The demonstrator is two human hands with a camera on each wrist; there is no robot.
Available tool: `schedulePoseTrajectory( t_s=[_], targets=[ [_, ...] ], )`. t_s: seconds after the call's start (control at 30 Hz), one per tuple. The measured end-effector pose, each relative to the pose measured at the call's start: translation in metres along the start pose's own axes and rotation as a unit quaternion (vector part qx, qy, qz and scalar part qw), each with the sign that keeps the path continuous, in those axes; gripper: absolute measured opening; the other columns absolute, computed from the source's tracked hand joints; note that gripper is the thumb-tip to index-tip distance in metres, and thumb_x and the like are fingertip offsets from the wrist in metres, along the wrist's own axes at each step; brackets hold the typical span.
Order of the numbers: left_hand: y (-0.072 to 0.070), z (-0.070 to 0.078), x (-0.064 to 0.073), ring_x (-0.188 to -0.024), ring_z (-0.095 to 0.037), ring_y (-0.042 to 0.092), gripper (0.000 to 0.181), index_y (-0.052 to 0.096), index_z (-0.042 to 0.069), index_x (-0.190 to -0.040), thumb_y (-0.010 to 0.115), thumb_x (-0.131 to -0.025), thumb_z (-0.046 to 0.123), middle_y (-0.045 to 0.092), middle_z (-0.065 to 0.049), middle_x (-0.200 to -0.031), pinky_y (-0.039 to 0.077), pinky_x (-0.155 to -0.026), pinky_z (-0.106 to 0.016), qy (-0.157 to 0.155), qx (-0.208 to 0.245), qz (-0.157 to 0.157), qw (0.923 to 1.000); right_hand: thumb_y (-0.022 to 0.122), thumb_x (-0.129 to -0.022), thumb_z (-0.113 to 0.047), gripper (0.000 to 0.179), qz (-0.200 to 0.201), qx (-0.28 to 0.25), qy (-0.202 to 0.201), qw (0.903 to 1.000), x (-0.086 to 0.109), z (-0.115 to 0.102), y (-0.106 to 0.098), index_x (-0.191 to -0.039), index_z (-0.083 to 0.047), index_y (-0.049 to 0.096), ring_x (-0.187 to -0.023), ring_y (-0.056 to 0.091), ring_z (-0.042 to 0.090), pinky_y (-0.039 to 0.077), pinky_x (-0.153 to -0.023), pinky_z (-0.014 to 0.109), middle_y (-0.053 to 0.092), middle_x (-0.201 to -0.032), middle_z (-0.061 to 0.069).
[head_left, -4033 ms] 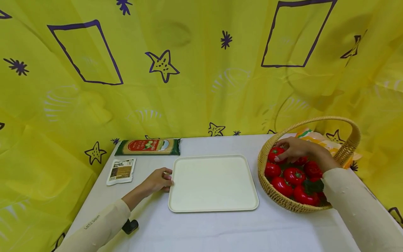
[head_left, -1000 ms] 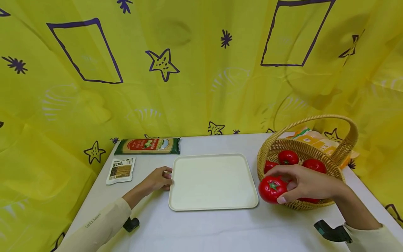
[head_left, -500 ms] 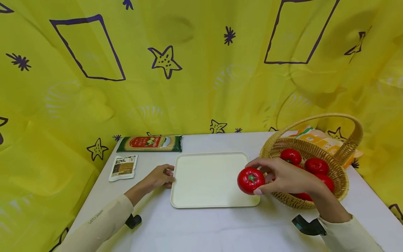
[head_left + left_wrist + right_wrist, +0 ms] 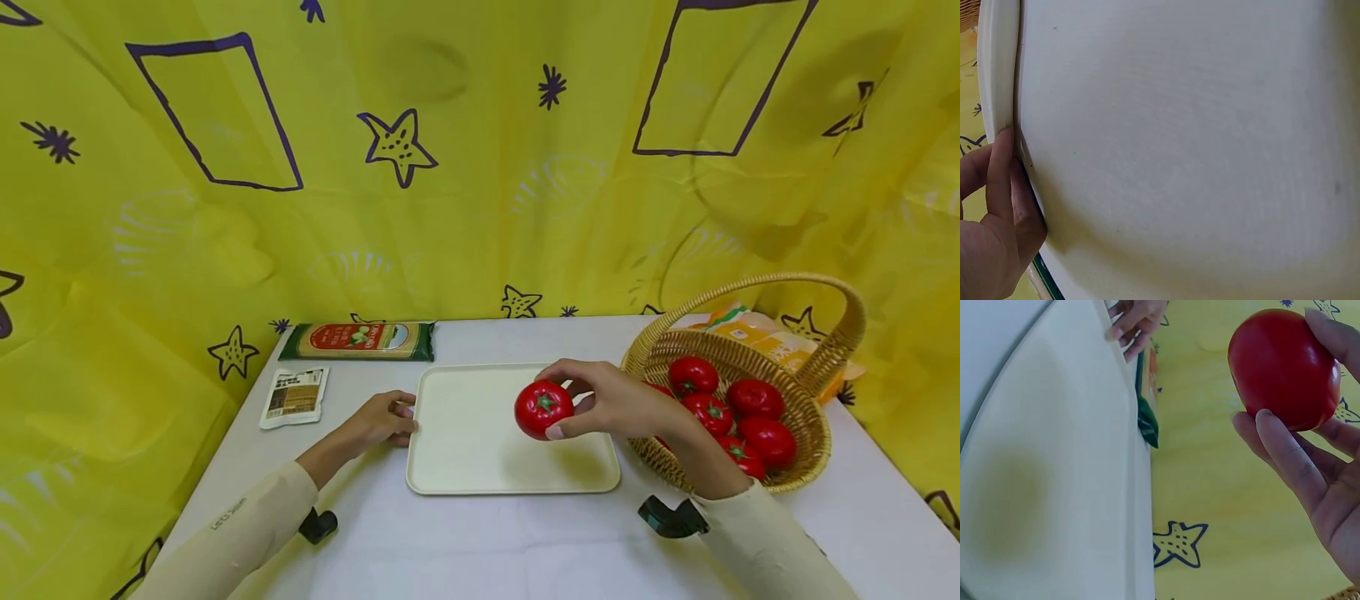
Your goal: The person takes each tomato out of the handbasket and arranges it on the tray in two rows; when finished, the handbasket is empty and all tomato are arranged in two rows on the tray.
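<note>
A: Is your left sleeve cream, with small dark lettering?
B: Yes; your right sleeve is cream too. Your left wrist camera is black, your right wrist camera black and green.

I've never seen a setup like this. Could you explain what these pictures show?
There's no machine: a person works with two bare hands. The wide picture is filmed from their head, the two close ones from each wrist. The right hand holds a red tomato above a pale tray; the left hand has its fingers on the tray's edge. Also on the white surface are a long packet, a small pouch and a wicker basket holding more tomatoes.
</note>
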State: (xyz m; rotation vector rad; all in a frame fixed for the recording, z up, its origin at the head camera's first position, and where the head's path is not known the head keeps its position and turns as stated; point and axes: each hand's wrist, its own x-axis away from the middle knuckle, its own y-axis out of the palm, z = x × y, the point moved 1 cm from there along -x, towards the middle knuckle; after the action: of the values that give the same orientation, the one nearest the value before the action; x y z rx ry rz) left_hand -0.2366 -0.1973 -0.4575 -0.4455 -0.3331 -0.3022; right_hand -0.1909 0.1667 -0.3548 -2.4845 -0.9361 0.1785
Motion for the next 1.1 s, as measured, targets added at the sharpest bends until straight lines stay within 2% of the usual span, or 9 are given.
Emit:
schedulePoseTrajectory(
  t_s=[0.27,0.8,0.97,1.1],
  targets=[
    [0.0,0.001,0.001,-0.08,-0.017,0.061,0.053,0.048,-0.007,-0.138,0.069,-0.089,-0.002,0.055,-0.012,-0.1,0.062,-0.069,-0.029,0.002,0.001,-0.001,1.0,0.083,-0.083,-0.025,0.049,0.009,0.011,-0.02,0.9997,-0.028,0.0,0.0,-0.126,-0.015,0.061,-0.105,0.064,0.025,0.061,-0.084,0.032,0.066,-0.119,0.005],
    [-0.001,0.002,0.0,-0.078,-0.017,0.061,0.052,0.049,-0.007,-0.136,0.068,-0.089,-0.003,0.055,-0.012,-0.099,0.061,-0.067,-0.028,0.003,0.005,0.002,1.0,0.082,-0.083,-0.027,0.048,-0.01,0.013,-0.019,0.9997,-0.068,0.014,0.002,-0.123,-0.012,0.061,-0.098,0.065,0.023,0.057,-0.083,0.036,0.067,-0.115,0.007],
    [0.001,0.0,0.001,-0.077,-0.016,0.061,0.051,0.049,-0.007,-0.136,0.068,-0.089,-0.004,0.055,-0.012,-0.099,0.061,-0.067,-0.028,0.002,0.005,0.001,1.0,0.082,-0.082,-0.025,0.051,-0.023,-0.006,-0.014,0.9996,-0.077,0.019,0.006,-0.125,-0.01,0.059,-0.1,0.066,0.025,0.058,-0.085,0.035,0.065,-0.118,0.01],
    [0.001,0.001,0.001,-0.078,-0.017,0.061,0.052,0.05,-0.007,-0.136,0.069,-0.088,-0.003,0.055,-0.012,-0.099,0.062,-0.068,-0.029,0.005,-0.001,0.006,1.0,0.082,-0.082,-0.025,0.059,-0.025,-0.013,-0.008,0.9996,-0.086,0.023,0.006,-0.133,-0.011,0.056,-0.105,0.067,0.026,0.058,-0.086,0.036,0.064,-0.12,0.012]
  ],
)
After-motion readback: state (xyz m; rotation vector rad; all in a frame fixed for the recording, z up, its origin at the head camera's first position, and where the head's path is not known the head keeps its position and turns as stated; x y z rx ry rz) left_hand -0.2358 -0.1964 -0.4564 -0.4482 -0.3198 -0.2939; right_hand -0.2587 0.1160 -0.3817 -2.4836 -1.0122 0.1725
